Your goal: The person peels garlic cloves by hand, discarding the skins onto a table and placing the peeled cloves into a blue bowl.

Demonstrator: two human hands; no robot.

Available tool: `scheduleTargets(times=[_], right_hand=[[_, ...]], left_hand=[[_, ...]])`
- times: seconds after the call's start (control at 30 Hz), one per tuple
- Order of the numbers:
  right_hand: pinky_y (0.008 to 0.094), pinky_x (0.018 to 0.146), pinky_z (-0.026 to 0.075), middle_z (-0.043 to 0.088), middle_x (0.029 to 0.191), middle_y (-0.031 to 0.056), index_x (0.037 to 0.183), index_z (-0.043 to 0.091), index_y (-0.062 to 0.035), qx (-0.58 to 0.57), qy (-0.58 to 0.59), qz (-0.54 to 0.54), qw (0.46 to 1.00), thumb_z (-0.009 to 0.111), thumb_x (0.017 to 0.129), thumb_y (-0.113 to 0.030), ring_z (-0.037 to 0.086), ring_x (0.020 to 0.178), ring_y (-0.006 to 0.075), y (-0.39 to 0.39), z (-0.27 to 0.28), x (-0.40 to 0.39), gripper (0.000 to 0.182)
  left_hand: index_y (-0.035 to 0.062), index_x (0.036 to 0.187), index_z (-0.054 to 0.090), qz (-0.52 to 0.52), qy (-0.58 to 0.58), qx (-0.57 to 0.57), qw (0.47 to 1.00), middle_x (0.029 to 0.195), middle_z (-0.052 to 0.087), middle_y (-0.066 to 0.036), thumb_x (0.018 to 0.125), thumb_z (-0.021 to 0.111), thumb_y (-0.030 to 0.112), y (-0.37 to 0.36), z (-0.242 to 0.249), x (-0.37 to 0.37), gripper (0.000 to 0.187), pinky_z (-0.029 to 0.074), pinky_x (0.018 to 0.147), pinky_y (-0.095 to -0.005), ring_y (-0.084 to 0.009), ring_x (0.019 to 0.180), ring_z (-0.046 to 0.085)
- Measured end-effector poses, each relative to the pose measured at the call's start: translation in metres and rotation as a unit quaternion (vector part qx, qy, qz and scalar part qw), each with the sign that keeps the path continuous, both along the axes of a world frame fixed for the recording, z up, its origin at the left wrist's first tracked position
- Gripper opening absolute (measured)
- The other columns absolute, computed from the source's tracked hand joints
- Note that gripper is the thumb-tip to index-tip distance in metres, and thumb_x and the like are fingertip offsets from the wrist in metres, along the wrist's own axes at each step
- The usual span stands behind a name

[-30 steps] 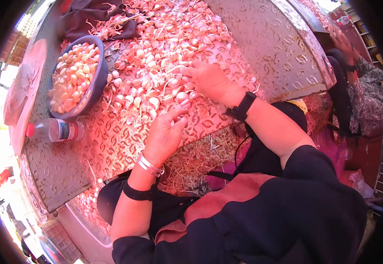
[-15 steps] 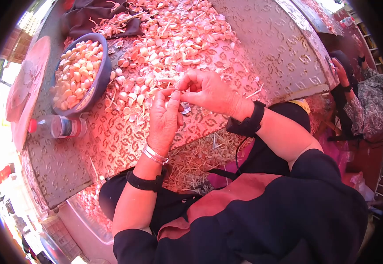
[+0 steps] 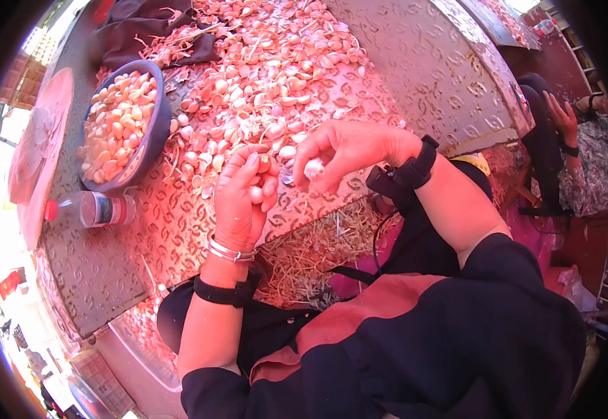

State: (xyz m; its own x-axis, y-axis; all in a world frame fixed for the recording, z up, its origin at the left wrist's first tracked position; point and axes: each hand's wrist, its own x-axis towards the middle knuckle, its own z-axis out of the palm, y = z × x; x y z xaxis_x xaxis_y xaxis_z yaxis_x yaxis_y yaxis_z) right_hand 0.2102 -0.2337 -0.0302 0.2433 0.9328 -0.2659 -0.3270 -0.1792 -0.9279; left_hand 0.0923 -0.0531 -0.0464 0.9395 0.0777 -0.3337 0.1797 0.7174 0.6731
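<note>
Garlic cloves in grasp: one pale clove at the left thumb tip, a second pale clove against the curled lower fingers; both to the right of the bowl.
Left hand: half closed, fingers bent inward around the two cloves; right of the bowl, on the person's side.
Right hand: apart from the left, farther right of the bowl; thumb and fingers in a loose pinch on a whitish piece. Clove or skin: cannot tell.
Clove pile: spread on the table, right of the bowl and beyond both hands.
Bowl: blue, filled with peeled cloves.
Bottle: just beside the bowl, near side.
Cloth: dark, beyond the bowl.
Co-worker's hand: well to the right of the bowl.
</note>
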Motion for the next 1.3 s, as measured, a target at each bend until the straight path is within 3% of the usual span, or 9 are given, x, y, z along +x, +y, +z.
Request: scheduleTargets(times=[0.03,0.1,0.17,0.3,0.5,0.7,0.77,0.97,1.3], right_hand=[[0.0245,0.062,0.053,0.064,0.084,0.0074,0.093,0.059,0.0008,-0.031,-0.086,0.172,0.981,0.063,0.077,-0.007,0.062,0.063,0.0122,-0.005,0.005,0.001,0.017],[0.0234,0.058,0.051,0.064,0.085,0.0071,0.096,0.062,-0.0004,-0.07,-0.127,0.177,0.973,0.068,0.075,-0.009,0.061,0.063,0.0096,-0.014,0.013,0.002,0.024],[0.0223,0.062,0.049,0.063,0.077,0.0021,0.104,0.063,-0.0032,-0.255,-0.238,-0.016,0.937,0.07,0.075,-0.007,0.058,0.064,0.0071,-0.019,0.005,0.015,0.03],[0.021,0.06,0.047,0.06,0.084,-0.0011,0.106,0.063,-0.0082,0.043,-0.283,-0.095,0.953,0.069,0.075,-0.005,0.056,0.07,0.006,-0.002,0.007,-0.004,0.031],[0.0322,0.067,0.046,0.054,0.078,0.0061,0.105,0.063,-0.0115,0.085,-0.464,-0.094,0.877,0.07,0.066,-0.003,0.057,0.074,0.024,0.008,-0.003,-0.024,0.04],[0.0304,0.063,0.047,0.06,0.072,0.0071,0.091,0.061,-0.0033,0.021,-0.307,-0.11,0.945,0.065,0.068,-0.003,0.059,0.068,0.021,0.0,0.01,-0.019,0.023],[0.0325,0.065,0.048,0.062,0.07,0.0089,0.094,0.061,-0.0047,-0.065,-0.409,-0.313,0.855,0.063,0.07,-0.005,0.061,0.07,0.0263,-0.018,0.005,0.013,0.024],[0.0335,0.068,0.049,0.058,0.087,0.0093,0.093,0.061,-0.0066,-0.136,-0.655,-0.152,0.728,0.06,0.073,-0.004,0.06,0.083,0.0261,-0.027,-0.027,0.004,0.021],[0.0422,0.067,0.048,0.054,0.083,0.0127,0.085,0.058,-0.0044,-0.224,-0.69,-0.115,0.679,0.058,0.068,-0.006,0.057,0.08,0.0317,-0.014,-0.048,0.016,0.017]], left_hand=[[0.0014,0.106,0.053,0.0,0.0,0.0,1.0,0.076,0.056,-0.008,0.092,0.048,0.012,0.0,0.002,0.0,0.018,0.035,0.041,-0.0181,-0.0094,0.054,0.048],[0.0007,0.106,0.052,0.001,0.026,-0.027,0.999,0.078,0.057,-0.009,0.092,0.047,0.011,-0.002,0.006,0.0,0.018,0.036,0.042,-0.0172,-0.0101,0.055,0.048],[0.0009,0.106,0.052,-0.01,0.022,-0.027,0.999,0.078,0.057,-0.008,0.092,0.049,0.011,-0.004,0.003,0.0,0.018,0.035,0.042,-0.0168,-0.0092,0.055,0.048],[0.0026,0.108,0.052,-0.076,0.019,0.13,0.988,0.075,0.057,-0.004,0.089,0.055,0.011,-0.015,0.004,-0.001,0.021,0.034,0.042,-0.0156,-0.0055,0.052,0.047],[0.0036,0.105,0.059,-0.104,-0.012,0.209,0.972,0.07,0.057,-0.001,0.087,0.06,0.012,-0.016,-0.01,-0.006,0.02,0.033,0.042,-0.015,-0.0023,0.051,0.046],[0.0013,0.097,0.057,-0.084,0.069,0.027,0.994,0.077,0.057,-0.004,0.087,0.056,0.009,-0.01,-0.01,-0.007,0.013,0.035,0.041,-0.0158,-0.0073,0.059,0.051],[-0.0005,0.094,0.055,-0.074,0.03,-0.117,0.99,0.082,0.057,-0.009,0.085,0.052,0.006,0.0,-0.01,-0.005,0.011,0.036,0.04,-0.0167,-0.0135,0.066,0.054],[-0.0005,0.1,0.051,-0.019,0.038,-0.129,0.991,0.085,0.052,-0.011,0.082,0.05,0.004,0.0,-0.009,-0.005,0.018,0.036,0.04,-0.0152,-0.0156,0.073,0.049],[-0.0034,0.112,0.052,-0.066,0.092,-0.027,0.993,0.072,0.055,-0.003,0.091,0.048,0.011,-0.004,-0.012,-0.005,0.026,0.034,0.039,-0.0159,-0.0083,0.059,0.051]])
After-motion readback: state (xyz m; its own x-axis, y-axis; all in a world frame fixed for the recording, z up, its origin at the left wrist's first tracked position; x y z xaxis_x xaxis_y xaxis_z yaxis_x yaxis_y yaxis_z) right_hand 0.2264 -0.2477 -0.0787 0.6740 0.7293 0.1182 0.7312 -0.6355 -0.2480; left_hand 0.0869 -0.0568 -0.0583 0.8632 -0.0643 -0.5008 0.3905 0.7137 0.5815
